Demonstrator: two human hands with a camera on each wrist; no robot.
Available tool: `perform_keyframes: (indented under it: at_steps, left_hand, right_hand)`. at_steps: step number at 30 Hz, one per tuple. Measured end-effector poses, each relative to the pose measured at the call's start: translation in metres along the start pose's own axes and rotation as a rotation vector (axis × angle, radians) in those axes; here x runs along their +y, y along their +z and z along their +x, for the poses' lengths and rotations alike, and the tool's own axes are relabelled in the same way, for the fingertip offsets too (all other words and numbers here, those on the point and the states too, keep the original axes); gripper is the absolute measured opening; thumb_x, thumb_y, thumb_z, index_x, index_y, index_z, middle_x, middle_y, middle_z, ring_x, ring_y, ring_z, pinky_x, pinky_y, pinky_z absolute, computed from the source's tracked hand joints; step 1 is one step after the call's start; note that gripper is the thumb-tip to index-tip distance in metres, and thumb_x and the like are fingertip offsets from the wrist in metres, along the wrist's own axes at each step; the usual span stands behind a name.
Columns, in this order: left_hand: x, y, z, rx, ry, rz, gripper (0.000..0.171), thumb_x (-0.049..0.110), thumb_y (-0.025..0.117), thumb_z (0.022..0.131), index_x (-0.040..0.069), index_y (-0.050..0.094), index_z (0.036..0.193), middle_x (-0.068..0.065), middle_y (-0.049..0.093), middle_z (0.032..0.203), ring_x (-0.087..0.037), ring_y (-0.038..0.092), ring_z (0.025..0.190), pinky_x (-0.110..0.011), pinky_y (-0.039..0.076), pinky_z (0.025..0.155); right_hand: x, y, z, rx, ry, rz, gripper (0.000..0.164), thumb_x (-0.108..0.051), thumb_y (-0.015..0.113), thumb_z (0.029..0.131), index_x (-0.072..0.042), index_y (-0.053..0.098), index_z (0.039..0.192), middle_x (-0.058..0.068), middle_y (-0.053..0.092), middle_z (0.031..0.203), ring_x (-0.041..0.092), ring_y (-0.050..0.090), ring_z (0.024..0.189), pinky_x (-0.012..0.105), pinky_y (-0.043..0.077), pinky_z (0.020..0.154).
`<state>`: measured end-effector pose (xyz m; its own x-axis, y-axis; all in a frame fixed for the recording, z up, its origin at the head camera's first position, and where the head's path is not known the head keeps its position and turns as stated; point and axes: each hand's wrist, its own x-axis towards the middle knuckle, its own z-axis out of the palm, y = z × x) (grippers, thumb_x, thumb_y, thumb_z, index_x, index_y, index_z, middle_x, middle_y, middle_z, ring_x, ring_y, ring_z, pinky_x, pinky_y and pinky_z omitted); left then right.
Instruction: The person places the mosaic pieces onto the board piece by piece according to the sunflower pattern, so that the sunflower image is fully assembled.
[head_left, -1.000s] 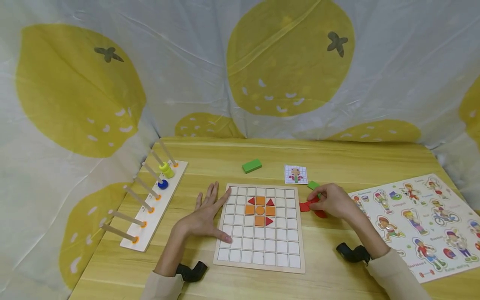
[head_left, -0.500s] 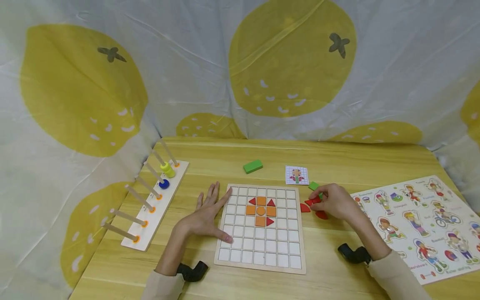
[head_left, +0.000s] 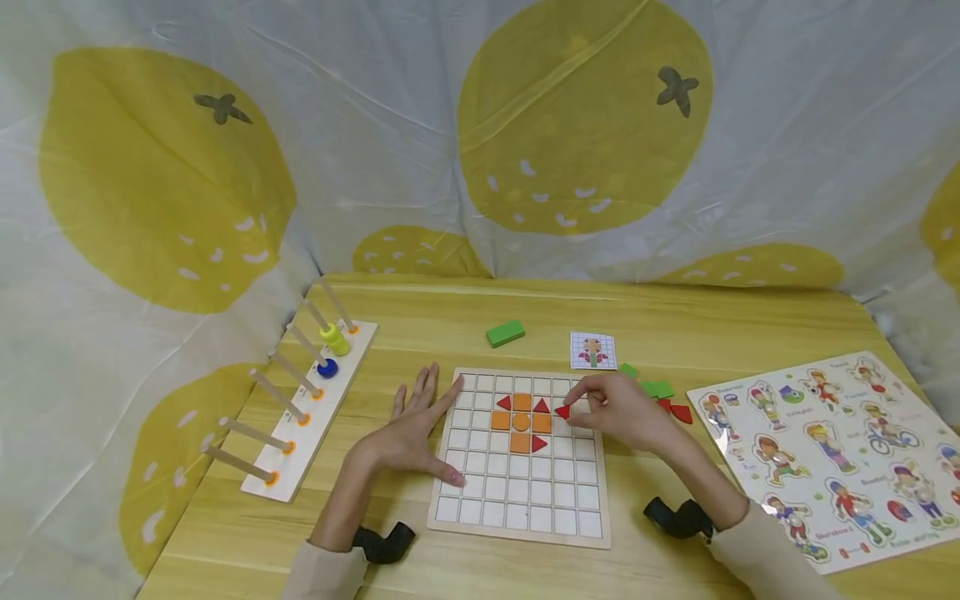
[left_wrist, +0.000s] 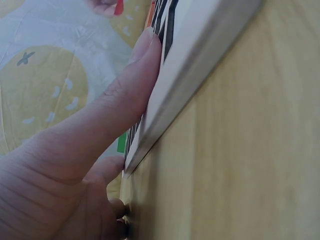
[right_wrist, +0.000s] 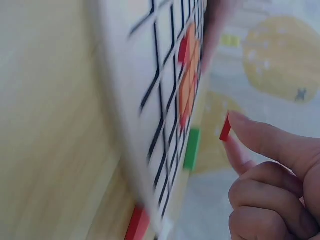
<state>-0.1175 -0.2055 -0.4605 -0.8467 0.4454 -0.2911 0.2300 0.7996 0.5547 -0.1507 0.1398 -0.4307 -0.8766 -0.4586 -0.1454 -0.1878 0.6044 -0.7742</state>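
Note:
Between thumb and forefinger my right hand (head_left: 621, 410) pinches a small red triangle tile (right_wrist: 226, 127), held above the right part of the white grid board (head_left: 517, 517). My left hand (head_left: 401, 442) lies spread along the board's left edge, its thumb (left_wrist: 135, 80) resting on the rim. Set in the board are orange square tiles (head_left: 521, 442) around an orange round tile (head_left: 521, 422), with red triangles (head_left: 538, 443) at three corners. A pattern card (head_left: 592, 350) with a printed flower lies behind the board.
Green tiles (head_left: 657, 389) and red quarter-round tiles (head_left: 680, 413) lie right of the board; a green block (head_left: 506, 333) sits behind it. A peg rack (head_left: 311, 417) with blue and yellow rings stands left. A picture puzzle board (head_left: 832, 458) covers the right side.
My right hand has picked a red triangle from the loose tiles and carried it left over the board. The left hand has stayed in place.

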Motion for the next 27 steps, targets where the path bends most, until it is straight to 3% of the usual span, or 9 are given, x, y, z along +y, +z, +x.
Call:
perform_keyframes:
  at_steps: [6, 11, 17, 27]
  left_hand:
    - [-0.001, 0.001, 0.0, 0.0, -0.006, 0.001, 0.14, 0.055, 0.093, 0.068, 0.018, 0.003, 0.168, -0.024, -0.027, 0.168, -0.042, -0.024, 0.158, -0.069, -0.015, 0.123]
    - [-0.002, 0.001, 0.001, 0.001, -0.012, 0.021, 0.14, 0.058, 0.092, 0.068, 0.019, 0.003, 0.168, -0.024, -0.026, 0.169, -0.042, -0.023, 0.158, -0.07, -0.014, 0.124]
    - [-0.001, 0.001, 0.001, 0.0, -0.017, 0.017, 0.14, 0.057, 0.093, 0.068, 0.019, 0.003, 0.168, -0.024, -0.025, 0.169, -0.042, -0.022, 0.159, -0.069, -0.013, 0.124]
    - [0.0, 0.0, 0.001, 0.0, -0.017, 0.016, 0.139, 0.057, 0.093, 0.068, 0.019, 0.003, 0.168, -0.024, -0.026, 0.169, -0.042, -0.022, 0.159, -0.069, -0.014, 0.124]
  right_hand:
    - [-0.033, 0.042, 0.016, -0.11, -0.048, 0.032, 0.013, -0.011, 0.087, 0.082, -0.011, 0.077, 0.09, -0.005, 0.039, 0.058, 0.01, 0.035, 0.056, 0.021, 0.025, 0.053]
    - [-0.044, 0.063, 0.024, -0.076, -0.004, 0.004, 0.015, -0.012, 0.09, 0.077, -0.013, 0.076, 0.08, -0.003, 0.051, 0.065, 0.012, 0.043, 0.061, 0.022, 0.03, 0.053]
    - [-0.047, 0.071, 0.028, -0.025, 0.011, -0.074, 0.018, -0.013, 0.092, 0.074, -0.014, 0.074, 0.077, -0.003, 0.057, 0.07, 0.012, 0.048, 0.064, 0.023, 0.032, 0.054]
    - [-0.045, 0.073, 0.032, -0.067, 0.004, -0.01, 0.012, -0.008, 0.09, 0.075, -0.014, 0.082, 0.081, -0.003, 0.055, 0.068, 0.012, 0.045, 0.063, 0.021, 0.032, 0.054]
